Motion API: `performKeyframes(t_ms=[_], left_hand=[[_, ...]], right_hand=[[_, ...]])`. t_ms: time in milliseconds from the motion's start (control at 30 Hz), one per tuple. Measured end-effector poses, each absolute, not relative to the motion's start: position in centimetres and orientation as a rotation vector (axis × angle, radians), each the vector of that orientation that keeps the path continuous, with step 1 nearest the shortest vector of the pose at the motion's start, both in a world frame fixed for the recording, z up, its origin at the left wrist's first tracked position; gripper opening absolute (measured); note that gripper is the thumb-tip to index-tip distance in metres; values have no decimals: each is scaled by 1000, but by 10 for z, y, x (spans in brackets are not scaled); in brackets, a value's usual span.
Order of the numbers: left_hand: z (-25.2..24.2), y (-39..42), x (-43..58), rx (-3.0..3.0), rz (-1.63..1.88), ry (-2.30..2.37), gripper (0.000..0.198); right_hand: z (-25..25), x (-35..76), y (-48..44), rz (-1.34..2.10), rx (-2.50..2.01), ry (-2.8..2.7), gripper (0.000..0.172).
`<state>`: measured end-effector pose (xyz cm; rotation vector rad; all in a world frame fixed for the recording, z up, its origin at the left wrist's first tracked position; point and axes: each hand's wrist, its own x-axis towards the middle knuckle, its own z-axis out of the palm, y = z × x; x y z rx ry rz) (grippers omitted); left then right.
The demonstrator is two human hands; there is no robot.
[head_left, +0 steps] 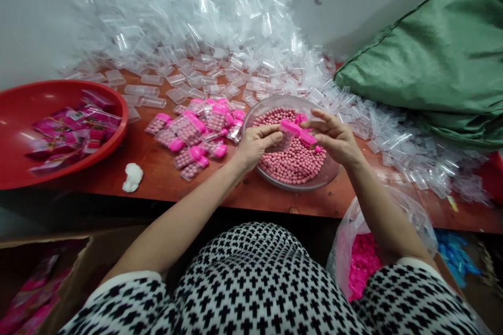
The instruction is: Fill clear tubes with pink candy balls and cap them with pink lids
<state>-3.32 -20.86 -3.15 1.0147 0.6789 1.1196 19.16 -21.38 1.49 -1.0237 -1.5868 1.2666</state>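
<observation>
Above a clear bowl (271, 180) of small pink beads (293, 166), both hands meet. My left hand (257, 145) pinches a small clear container (285, 140) that has a pink piece at its top. In the fingers of my right hand (334, 137) is a pink cap (307, 137), touching or close to the container's pink piece. More pink pieces lie among the beads at the bowl's far side. Left of the bowl, filled containers (190, 128) with pink caps are heaped on the orange-red table (239, 193).
Empty clear containers (188, 15) are piled along the wall. A red basin (118, 138) with pink packets stands left, a white lump (132, 177) beside it. A green sack (428, 57) lies right. Below the table are a bag of pink caps (363, 264) and a cardboard box (84, 256).
</observation>
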Motion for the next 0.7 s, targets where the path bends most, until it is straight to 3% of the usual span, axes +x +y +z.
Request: performKeyframes(t_ms=[100, 233, 367, 467, 700], left_hand=[[-33, -209, -32, 1037, 1133, 673, 51], [-36, -212, -31, 1329, 1187, 729, 35], [-38, -214, -32, 1578, 1213, 808, 21], [-39, -215, -33, 1629, 1222, 882, 20], [-42, -217, -36, 1658, 1236, 910, 20]], right_hand=[[3, 193, -216, 1353, -1012, -1466, 51], [0, 183, -214, 1422, -967, -1364, 42], [6, 171, -212, 1763, -1023, -1334, 45], [5, 164, -214, 2017, -1080, -1199, 37], [-12, 140, -219, 1887, -1066, -919, 26]])
